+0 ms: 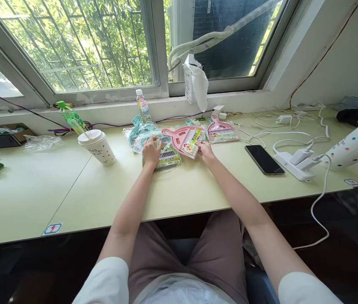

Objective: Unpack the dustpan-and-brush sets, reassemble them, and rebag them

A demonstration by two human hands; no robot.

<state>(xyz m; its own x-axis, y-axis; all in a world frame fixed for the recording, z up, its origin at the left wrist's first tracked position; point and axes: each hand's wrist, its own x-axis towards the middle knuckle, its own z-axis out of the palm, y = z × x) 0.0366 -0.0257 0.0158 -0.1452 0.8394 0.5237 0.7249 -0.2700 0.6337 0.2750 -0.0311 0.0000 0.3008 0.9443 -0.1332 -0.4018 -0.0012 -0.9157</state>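
Note:
Toward the right of a small pile, my right hand (207, 152) pinches the lower right edge of a pink dustpan-and-brush set (183, 140) with a printed label. This set is tilted, its handle pointing up and left. My left hand (152, 152) rests on teal dustpan-and-brush sets (139, 131) in clear plastic wrap, its thumb apart from the curved fingers. Below it lies a wrapped set with dark bristles and a green label (168, 161), partly covered by my left hand. Another pink set (221, 130) lies behind, to the right.
A tilted paper cup (98, 147) and a green drink packet (71, 118) stand left. A bottle (143, 105) is behind the pile. To the right are a phone (264, 159), a power strip (294, 165), white cables and a large cup (356, 143).

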